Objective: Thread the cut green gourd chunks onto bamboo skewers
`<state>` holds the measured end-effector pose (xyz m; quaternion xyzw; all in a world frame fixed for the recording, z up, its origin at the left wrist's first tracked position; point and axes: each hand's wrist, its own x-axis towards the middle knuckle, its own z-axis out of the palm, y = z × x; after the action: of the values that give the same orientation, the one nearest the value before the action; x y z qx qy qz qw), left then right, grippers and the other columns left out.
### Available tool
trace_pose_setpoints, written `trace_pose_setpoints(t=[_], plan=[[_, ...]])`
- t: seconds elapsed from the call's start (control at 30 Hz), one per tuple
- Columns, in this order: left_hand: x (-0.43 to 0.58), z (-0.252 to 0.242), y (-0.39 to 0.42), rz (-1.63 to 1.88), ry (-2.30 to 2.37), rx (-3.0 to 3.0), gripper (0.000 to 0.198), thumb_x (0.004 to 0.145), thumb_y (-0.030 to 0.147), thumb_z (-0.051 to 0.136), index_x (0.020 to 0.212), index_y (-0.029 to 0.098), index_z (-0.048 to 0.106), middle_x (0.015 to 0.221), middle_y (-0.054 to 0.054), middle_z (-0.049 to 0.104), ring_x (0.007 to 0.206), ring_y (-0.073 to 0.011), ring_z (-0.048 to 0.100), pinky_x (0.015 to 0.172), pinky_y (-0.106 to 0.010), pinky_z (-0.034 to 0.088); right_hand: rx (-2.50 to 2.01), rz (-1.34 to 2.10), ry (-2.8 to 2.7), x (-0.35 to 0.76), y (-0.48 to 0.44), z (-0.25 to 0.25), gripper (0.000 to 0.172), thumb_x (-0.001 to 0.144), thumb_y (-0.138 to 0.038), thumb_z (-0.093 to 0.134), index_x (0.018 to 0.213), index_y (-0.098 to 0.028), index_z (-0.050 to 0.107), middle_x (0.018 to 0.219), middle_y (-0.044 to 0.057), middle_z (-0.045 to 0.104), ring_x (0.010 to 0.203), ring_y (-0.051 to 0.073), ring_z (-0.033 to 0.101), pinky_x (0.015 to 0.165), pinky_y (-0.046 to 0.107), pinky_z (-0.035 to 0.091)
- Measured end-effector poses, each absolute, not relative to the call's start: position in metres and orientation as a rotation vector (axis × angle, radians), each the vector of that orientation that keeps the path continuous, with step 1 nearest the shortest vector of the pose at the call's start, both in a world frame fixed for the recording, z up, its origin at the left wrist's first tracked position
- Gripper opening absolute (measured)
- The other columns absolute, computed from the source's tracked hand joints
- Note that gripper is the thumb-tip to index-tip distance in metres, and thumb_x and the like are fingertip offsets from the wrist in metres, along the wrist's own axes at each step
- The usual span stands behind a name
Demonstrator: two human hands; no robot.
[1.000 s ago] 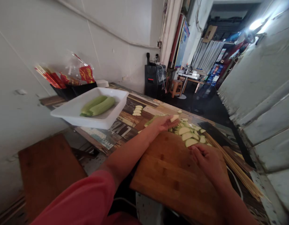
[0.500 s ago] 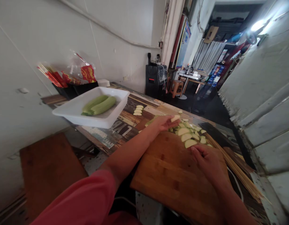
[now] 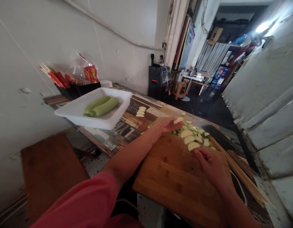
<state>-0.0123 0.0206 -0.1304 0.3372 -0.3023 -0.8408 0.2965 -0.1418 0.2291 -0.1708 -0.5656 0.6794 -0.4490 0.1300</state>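
Patchwork-print table (image 3: 131, 119), wooden board (image 3: 170, 177) at the near edge. Left hand (image 3: 169, 124) has a pale slice (image 3: 178, 120) pinched beside the slice pile (image 3: 187, 133); right hand (image 3: 209, 161) has thumb and finger together by the pile's nearest piece, can't tell what's between them. Two whole green squashes (image 3: 106, 107) sit in a white tray (image 3: 99, 123).

Two hands (image 3: 211, 163), two squashes (image 3: 106, 106), one tray (image 3: 99, 123), one board (image 3: 170, 171)

A head-worn camera looks forward and down along its wearer's arms (image 3: 134, 153), the cutting board (image 3: 171, 177) close below, the left hand (image 3: 168, 124) and right hand (image 3: 209, 161) just ahead, a passage (image 3: 205, 100) far off at upper right.
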Motion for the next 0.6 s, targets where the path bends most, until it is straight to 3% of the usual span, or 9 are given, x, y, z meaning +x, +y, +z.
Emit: trace_pose_setpoints(t=[0.1,0.27,0.5,0.6], plan=[[-0.0118,-0.1285,0.0228,-2.226,-0.806,0.896,0.029,0.102,0.003,0.051,0.129,-0.001,0.064,0.083,-0.014,0.078,0.067,-0.0188,0.077,0.082,-0.034,0.065,-1.620,-1.299,1.969,-0.1406,0.2292,-0.1696,0.038,0.086,-0.055,0.051,0.071,-0.024,0.068,0.057,0.002,0.058,0.054,0.019,0.054,0.052,0.031,0.041],[-0.0135,-0.1300,0.0226,-2.197,-0.921,0.925,0.027,0.102,0.005,0.053,0.125,0.004,0.068,0.089,-0.014,0.079,0.070,-0.0173,0.076,0.081,-0.032,0.065,-1.558,-1.284,1.967,-0.1376,0.2312,-0.1659,0.038,0.085,-0.057,0.052,0.071,-0.025,0.068,0.057,0.002,0.057,0.054,0.020,0.054,0.051,0.032,0.042],[-0.0153,-0.1312,0.0255,-2.080,-1.126,0.955,0.018,0.100,0.004,0.055,0.094,0.005,0.071,0.077,-0.011,0.075,0.068,-0.0172,0.075,0.086,-0.036,0.065,-1.408,-1.239,1.849,-0.1351,0.2330,-0.1672,0.039,0.087,-0.060,0.055,0.077,-0.025,0.070,0.049,-0.002,0.049,0.045,0.017,0.044,0.045,0.030,0.032],[-0.0143,-0.1327,0.0262,-2.112,-1.160,0.944,0.020,0.101,0.003,0.053,0.090,0.007,0.070,0.076,-0.011,0.075,0.068,-0.0175,0.075,0.086,-0.037,0.064,-1.389,-1.235,1.826,-0.1331,0.2324,-0.1701,0.039,0.086,-0.061,0.056,0.079,-0.026,0.071,0.050,-0.002,0.051,0.047,0.018,0.047,0.046,0.031,0.034]])
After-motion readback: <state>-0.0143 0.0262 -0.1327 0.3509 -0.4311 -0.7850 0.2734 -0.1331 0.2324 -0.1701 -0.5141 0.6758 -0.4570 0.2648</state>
